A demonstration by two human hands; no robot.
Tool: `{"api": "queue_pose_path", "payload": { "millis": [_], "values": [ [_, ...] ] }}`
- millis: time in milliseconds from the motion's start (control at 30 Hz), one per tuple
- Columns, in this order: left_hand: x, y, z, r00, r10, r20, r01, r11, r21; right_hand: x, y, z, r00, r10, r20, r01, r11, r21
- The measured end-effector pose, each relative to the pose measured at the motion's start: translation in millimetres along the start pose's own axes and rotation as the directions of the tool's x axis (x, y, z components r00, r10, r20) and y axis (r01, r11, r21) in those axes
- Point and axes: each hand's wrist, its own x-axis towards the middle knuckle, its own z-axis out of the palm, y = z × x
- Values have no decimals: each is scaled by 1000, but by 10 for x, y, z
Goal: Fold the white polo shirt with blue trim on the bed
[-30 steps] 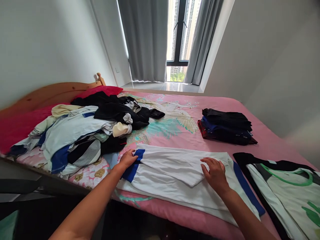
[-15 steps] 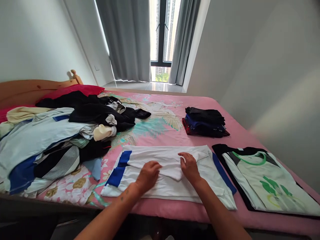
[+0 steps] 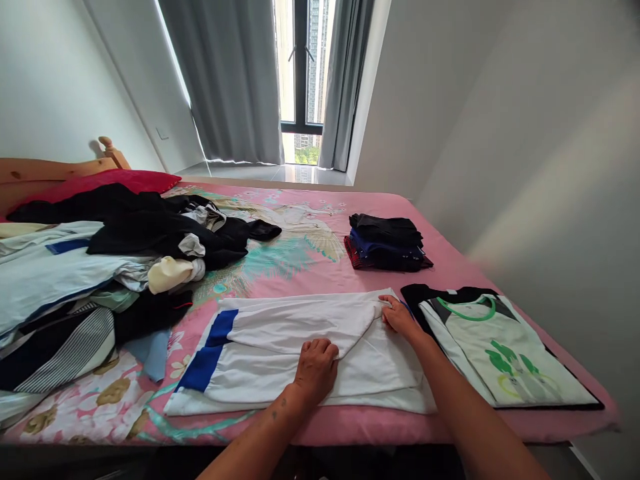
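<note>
Now the two hands are in new places compared with half a second ago. The left hand [image 3: 316,365], which was resting in the middle of the white garment with blue side stripes [image 3: 280,353], lies now lower on it, flat and open, the fingers spread on the point of the folded flap; it grips nothing, only presses. The right hand [image 3: 399,316] was beside the left one before; now it is at the right end of the garment, and its fingertips seem to pinch the cloth there, though I cannot tell how firmly. The blue stripe on that right end no longer shows, so I judge this side is folded in and the folding is well advanced.

The garment lies on the near part of the pink bedsheet [image 3: 310,273], between a loose pile of clothes [image 3: 100,267] on the left and a flat black shirt with green print [image 3: 495,350] on the right. Its cloth looks thin, smooth and soft, with gentle creases, and its shape is a long rectangle. Farther back a small stack of dark folded clothes [image 3: 385,241] sits neat and square.
</note>
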Motion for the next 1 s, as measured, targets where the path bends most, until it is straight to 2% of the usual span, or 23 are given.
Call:
{"api": "queue_pose_path", "payload": {
  "millis": [100, 200, 367, 533, 667, 833, 933, 1000],
  "values": [
    [21, -15, -77, 999, -19, -48, 15, 996, -93, 107, -7, -13, 993, 71, 90, -79, 993, 93],
    [16, -21, -154, 996, -9, -94, -6, 988, -157, 197, -2, -66, 988, 112, 105, -126, 983, 136],
    [-39, -33, -119, 999, 29, -32, -35, 983, -181, 214, 27, -99, 974, 144, 176, -165, 980, 112],
    [-62, -61, -52, 1000, 12, -16, -15, 979, -201, 206, -8, -34, 954, 171, 244, -193, 979, 69],
    [-76, -46, -45, 1000, 8, -17, -11, 977, -213, 256, -46, -42, 969, 180, 170, -181, 983, -10],
    [-124, -12, -88, 999, 37, -11, -38, 977, -210, 192, -70, -156, 991, 120, -61, -128, 979, -161],
    [-107, -122, -164, 998, 33, -53, -45, 972, -232, 14, -208, -155, 986, 12, -167, -46, 979, -197],
    [-62, -262, -215, 994, -29, -109, 6, 979, -205, -145, -379, -58, 976, -106, -188, 67, 977, -202]
  ]
}}
